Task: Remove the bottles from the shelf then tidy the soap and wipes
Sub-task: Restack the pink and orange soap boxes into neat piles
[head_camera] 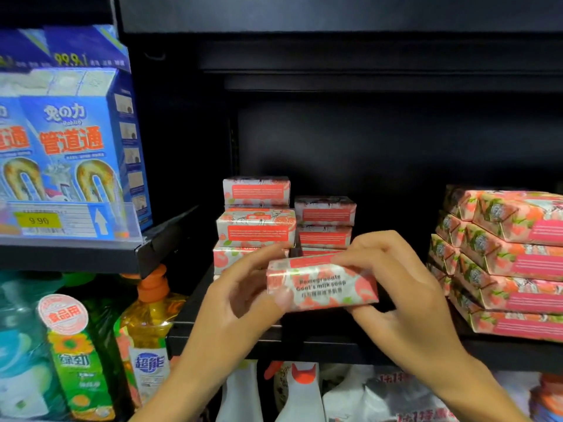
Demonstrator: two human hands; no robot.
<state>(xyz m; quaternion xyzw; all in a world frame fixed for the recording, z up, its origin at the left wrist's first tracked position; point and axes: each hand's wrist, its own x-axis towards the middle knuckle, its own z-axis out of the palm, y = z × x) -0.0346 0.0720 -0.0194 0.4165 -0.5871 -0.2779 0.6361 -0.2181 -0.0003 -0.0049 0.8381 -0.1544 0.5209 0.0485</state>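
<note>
A pink-and-white wrapped bar of pomegranate goat's milk soap is held lengthwise in front of the black shelf. My left hand grips its left end and my right hand wraps its right end from above and below. Behind it stand two stacks of the same soap bars, a taller left stack and a shorter right stack. At the right lies a leaning pile of pink floral wipe packs.
Blue drain-cleaner boxes sit on the upper left shelf above a yellow price tag. Dish-soap bottles and a green bottle stand below left. White spray bottles and bags fill the lower shelf.
</note>
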